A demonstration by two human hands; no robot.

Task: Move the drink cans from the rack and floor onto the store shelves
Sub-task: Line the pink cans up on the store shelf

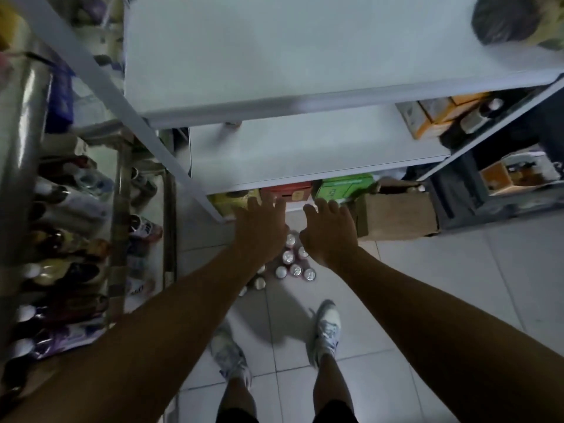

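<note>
**Shop aisle, pale tile floor: both hands empty above the floor cans**

Left hand (259, 227) and right hand (328, 233) are stretched forward side by side, palms down, fingers straight and a bit spread. Neither grips anything. There's a narrow gap between them.

Below that gap: cluster of drink cans (294, 270) standing upright on the floor (442, 270), packed touching each other. Round silver tops, reddish sides. A few more sit partly hidden under the left forearm.

Fingertips line up with the front lip of the lowest shelf. A red carton (288, 190) and a green carton (345, 186) are tucked under there, and a plain brown cardboard box (396, 215) stands on the floor just right of them.

Above: two flat white shelves, smooth, matte, squared edges. Middle shelf (305, 148) is bare across most of its width, with orange boxes (436, 117) at its right end. Top shelf (274, 56) has a dark crumpled bag (503, 19) in the far right corner.

To the person's left: a metal rack (119, 178) with thin tubular uprights, loaded with glossy bottles (61, 209) lying in rows. Too blurred to tell which items there are cans.

Near end: two white sneakers (328, 328) on the tile, well apart.
</note>
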